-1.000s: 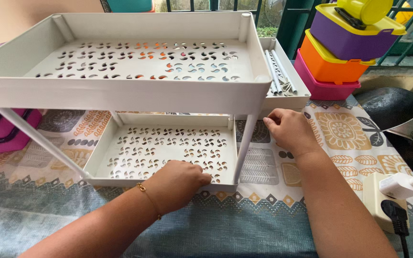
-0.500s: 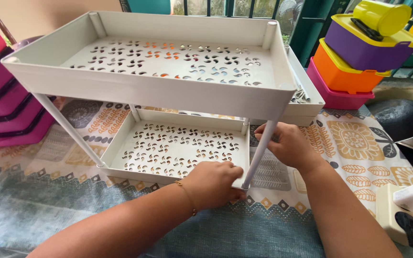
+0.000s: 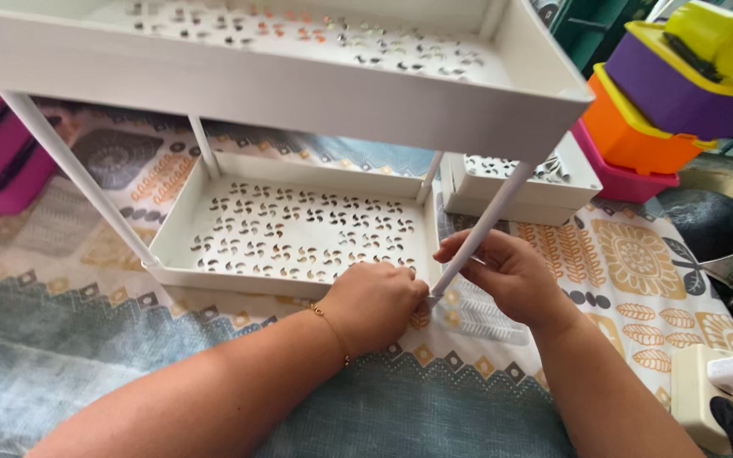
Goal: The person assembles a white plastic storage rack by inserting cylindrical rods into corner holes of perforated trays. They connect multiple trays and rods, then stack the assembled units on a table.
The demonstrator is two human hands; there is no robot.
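In the head view, a white plastic rack fills the upper and middle part of the frame. Its top tray (image 3: 316, 93) runs across the top, and its bottom tray (image 3: 299, 233) sits in the middle on a patterned cloth (image 3: 638, 271) that covers the counter. Thin white poles join the trays.

The right hand (image 3: 515, 276), right of the middle, is closed around the slanted front pole (image 3: 481, 229) near its low end. The left hand (image 3: 379, 305) is curled shut at the front right corner of the bottom tray, pressing on it; what its fingers pinch is hidden.

The rack looks light and stiff, and its smooth poles may slip. Low on the pole and the tray rim look like good places to hold.

Bright stacked boxes (image 3: 672, 102) stand at the upper right.
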